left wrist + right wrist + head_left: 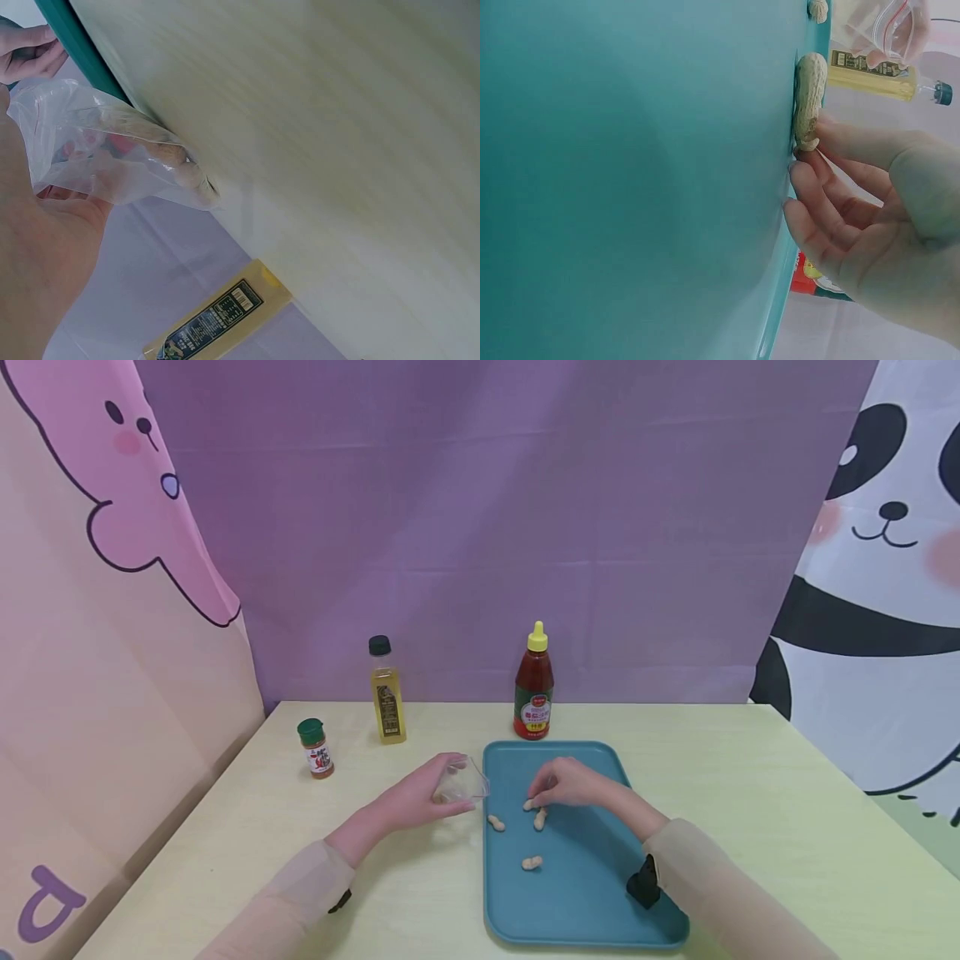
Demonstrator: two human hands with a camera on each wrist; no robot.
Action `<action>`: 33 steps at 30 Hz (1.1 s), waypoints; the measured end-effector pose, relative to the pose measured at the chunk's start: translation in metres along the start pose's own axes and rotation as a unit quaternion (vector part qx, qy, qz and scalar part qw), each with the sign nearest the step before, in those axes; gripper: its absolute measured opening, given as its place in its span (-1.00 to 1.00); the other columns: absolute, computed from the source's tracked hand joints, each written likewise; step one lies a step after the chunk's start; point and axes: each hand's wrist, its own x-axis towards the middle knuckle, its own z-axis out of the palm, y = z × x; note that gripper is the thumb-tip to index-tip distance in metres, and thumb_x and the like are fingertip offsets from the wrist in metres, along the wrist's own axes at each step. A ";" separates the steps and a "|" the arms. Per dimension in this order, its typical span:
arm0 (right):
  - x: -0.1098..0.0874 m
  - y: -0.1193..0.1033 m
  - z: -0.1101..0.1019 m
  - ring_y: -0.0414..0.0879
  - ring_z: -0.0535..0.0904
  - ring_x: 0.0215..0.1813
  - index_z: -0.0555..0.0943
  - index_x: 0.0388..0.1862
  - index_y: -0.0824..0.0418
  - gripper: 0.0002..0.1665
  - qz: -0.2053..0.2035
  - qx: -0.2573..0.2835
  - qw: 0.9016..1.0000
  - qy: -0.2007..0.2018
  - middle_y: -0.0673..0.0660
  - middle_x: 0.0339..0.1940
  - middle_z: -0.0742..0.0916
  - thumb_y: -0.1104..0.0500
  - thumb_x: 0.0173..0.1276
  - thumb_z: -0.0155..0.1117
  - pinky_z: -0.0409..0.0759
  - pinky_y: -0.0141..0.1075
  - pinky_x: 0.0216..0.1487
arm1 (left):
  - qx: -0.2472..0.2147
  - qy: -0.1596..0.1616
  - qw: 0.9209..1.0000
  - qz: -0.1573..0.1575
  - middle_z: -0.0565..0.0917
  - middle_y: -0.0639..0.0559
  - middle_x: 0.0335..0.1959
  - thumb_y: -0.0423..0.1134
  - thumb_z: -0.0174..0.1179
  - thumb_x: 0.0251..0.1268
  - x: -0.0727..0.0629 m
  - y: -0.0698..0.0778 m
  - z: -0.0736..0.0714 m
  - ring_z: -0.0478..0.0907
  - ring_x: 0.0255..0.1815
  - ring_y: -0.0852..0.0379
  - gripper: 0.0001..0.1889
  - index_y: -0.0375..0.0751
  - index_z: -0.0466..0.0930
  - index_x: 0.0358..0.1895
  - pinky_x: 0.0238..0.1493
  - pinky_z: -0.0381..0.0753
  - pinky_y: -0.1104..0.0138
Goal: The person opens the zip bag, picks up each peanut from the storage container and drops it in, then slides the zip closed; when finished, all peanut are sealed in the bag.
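My left hand [423, 792] holds a clear zip bag [461, 781] beside the tray's left edge. Several peanuts [176, 157] show through the plastic in the left wrist view. Over the blue-green tray [585, 902], my right hand [567, 782] pinches a peanut [528, 805] between thumb and fingertips, low against the tray surface. Another peanut [540, 819] lies right beside those fingertips. Two more rest on the tray, one peanut [496, 822] by the left rim and one peanut [532, 863] nearer the front. In the right wrist view, a peanut [810, 90] overlaps the thumb tip.
Behind the tray stands a red sauce bottle [534, 693] with a yellow cap. An oil bottle [387, 702] with a black cap is at the back left, and a green-lidded spice jar [316, 749] stands further left. A purple cloth [480, 543] hangs behind the table.
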 end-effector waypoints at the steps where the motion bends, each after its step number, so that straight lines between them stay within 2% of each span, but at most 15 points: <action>1: 0.000 0.000 0.000 -0.17 0.56 -0.25 0.71 -0.27 0.22 -0.85 0.001 -0.003 1.000 0.001 0.04 -0.29 0.72 0.16 0.25 0.30 0.60 -0.30 -0.20 | 0.000 0.000 1.000 0.001 0.39 0.03 0.31 0.21 0.23 0.12 0.000 0.000 0.000 0.33 0.32 0.07 -0.17 -0.11 0.14 0.37 0.32 0.33 0.16; 14: -0.001 0.003 0.001 -0.18 0.55 -0.27 0.71 -0.21 0.23 -0.78 0.041 -0.002 0.999 0.005 0.06 -0.27 0.73 0.12 0.26 0.29 0.58 -0.33 -0.27 | -0.002 -0.001 1.000 0.000 0.39 0.02 0.31 0.18 0.24 0.13 0.000 0.000 0.001 0.34 0.30 0.07 -0.18 -0.12 0.14 0.38 0.31 0.35 0.16; 21: -0.001 0.006 0.000 -0.22 0.57 -0.36 0.70 -0.18 0.26 -0.78 0.030 0.012 0.999 -0.002 0.10 -0.25 0.74 0.16 0.31 0.23 0.57 -0.38 -0.33 | -0.003 -0.002 1.000 0.001 0.38 0.02 0.31 0.20 0.23 0.12 0.000 0.001 0.001 0.34 0.30 0.08 -0.18 -0.11 0.14 0.38 0.31 0.34 0.15; 29: -0.002 0.004 -0.001 -0.16 0.56 -0.24 0.72 -0.19 0.24 -0.79 -0.004 -0.009 1.000 -0.003 0.12 -0.21 0.74 0.16 0.29 0.26 0.57 -0.36 -0.26 | 0.004 -0.002 1.000 -0.004 0.38 0.02 0.32 0.19 0.23 0.13 0.000 0.002 0.000 0.33 0.31 0.07 -0.17 -0.11 0.13 0.38 0.32 0.33 0.16; 33: -0.002 0.003 0.000 -0.14 0.56 -0.21 0.72 -0.19 0.25 -0.79 -0.005 -0.012 1.000 -0.005 0.12 -0.22 0.74 0.18 0.28 0.26 0.58 -0.34 -0.24 | 0.003 -0.005 1.000 -0.006 0.38 0.02 0.32 0.20 0.23 0.13 0.000 0.002 0.000 0.32 0.32 0.07 -0.17 -0.11 0.13 0.39 0.33 0.33 0.16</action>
